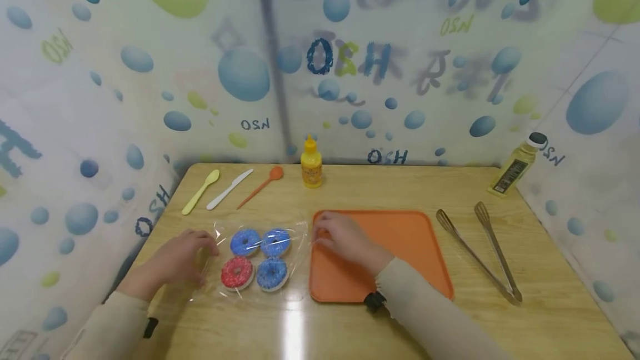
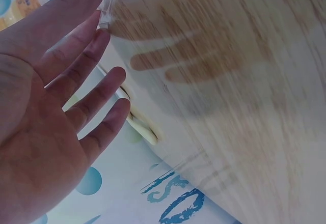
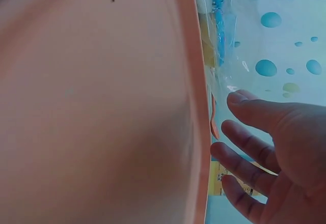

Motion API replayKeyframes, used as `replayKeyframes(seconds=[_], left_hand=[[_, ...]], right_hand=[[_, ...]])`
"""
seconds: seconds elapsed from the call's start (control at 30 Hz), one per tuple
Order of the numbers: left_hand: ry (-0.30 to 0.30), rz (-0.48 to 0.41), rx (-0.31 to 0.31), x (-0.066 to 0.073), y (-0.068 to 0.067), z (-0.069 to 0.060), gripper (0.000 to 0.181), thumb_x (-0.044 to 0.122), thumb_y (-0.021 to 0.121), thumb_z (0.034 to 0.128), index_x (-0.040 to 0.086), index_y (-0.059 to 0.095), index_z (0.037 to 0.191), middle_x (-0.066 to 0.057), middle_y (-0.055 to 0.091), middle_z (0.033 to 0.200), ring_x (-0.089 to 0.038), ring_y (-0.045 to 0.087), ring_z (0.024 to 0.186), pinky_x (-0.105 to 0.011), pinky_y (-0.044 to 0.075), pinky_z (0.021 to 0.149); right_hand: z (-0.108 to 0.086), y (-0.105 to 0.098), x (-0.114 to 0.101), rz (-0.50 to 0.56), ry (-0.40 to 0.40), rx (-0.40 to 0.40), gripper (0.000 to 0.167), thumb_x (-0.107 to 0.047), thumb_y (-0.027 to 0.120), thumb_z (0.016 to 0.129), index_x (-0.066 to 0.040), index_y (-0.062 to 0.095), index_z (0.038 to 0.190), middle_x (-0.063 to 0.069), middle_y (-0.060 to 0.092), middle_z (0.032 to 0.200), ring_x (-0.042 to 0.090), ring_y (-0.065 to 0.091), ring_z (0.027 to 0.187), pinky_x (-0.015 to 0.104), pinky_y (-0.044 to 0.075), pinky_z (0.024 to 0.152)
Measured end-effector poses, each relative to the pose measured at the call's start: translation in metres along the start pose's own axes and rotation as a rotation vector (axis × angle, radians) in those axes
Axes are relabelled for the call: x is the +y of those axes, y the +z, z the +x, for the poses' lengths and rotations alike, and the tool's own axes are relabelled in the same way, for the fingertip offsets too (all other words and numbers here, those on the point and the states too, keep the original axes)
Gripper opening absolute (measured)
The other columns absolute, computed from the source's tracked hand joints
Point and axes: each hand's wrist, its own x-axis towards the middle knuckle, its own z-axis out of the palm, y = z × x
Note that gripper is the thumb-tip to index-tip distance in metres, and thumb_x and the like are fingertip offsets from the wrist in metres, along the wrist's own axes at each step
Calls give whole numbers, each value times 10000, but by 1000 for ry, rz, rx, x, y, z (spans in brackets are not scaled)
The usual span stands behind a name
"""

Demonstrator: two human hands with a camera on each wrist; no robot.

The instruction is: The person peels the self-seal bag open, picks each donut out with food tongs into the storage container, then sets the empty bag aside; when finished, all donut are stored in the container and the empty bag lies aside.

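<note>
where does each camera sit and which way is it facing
Head: on the head, facing forward and down at the table; left hand, right hand, sleeves show.
Left wrist: worn there, facing table and wall; left hand shows.
Right wrist: worn there, facing tray and wall; right hand shows.
Head and right wrist share the tray and yellow bottle.

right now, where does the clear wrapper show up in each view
Head: clear wrapper, low, left of centre, around the donuts.
Left wrist: top edge, left of centre, by the fingertips.
Right wrist: top, right of centre, beside the tray.
Shared landmark: blue-spotted wall.
</note>
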Motion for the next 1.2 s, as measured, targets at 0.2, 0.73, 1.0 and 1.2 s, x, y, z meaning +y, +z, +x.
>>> replayKeyframes(seconds=[0.2, 0.73, 1.0, 1.2], left_hand=[[0, -23, -10, 5, -2, 0, 539, 220, 1002, 532, 251, 727, 994, -92, 678, 1248, -412, 578, 1190, -632, 494, 976], [71, -4, 17, 11, -2, 4, 516, 240, 999, 584, 213, 738, 1028, -79, 688, 1228, -402, 597, 1179, -607, 508, 977], [59, -22, 14, 16, -1, 5, 523, 276, 996, 604, 205, 751, 1060, -94, 686, 1237, -411, 593, 1177, -614, 506, 975], [51, -55, -14, 24, -7, 1, 564, 207, 972, 638, 133, 741, 1148, -157, 680, 1270, -457, 586, 1198, -634, 498, 986]], right_hand=[[-7, -5, 0, -22, -1, 6, 49, -262, 745, 971, -219, 737, 949, -66, 679, 1062, 127, 640, 994, 347, 558, 917], [-21, -4, 14, -49, 34, 26, 54, -251, 773, 947, -222, 728, 953, -80, 661, 979, 131, 617, 923, 356, 552, 864], [-27, -15, 13, -92, 83, 68, 56, -222, 789, 930, -225, 737, 952, -47, 677, 1034, 170, 645, 951, 373, 555, 879], [-33, -17, -6, -113, 48, 80, 116, -361, 761, 950, -259, 752, 1004, -80, 715, 1102, 167, 649, 1048, 379, 541, 965]])
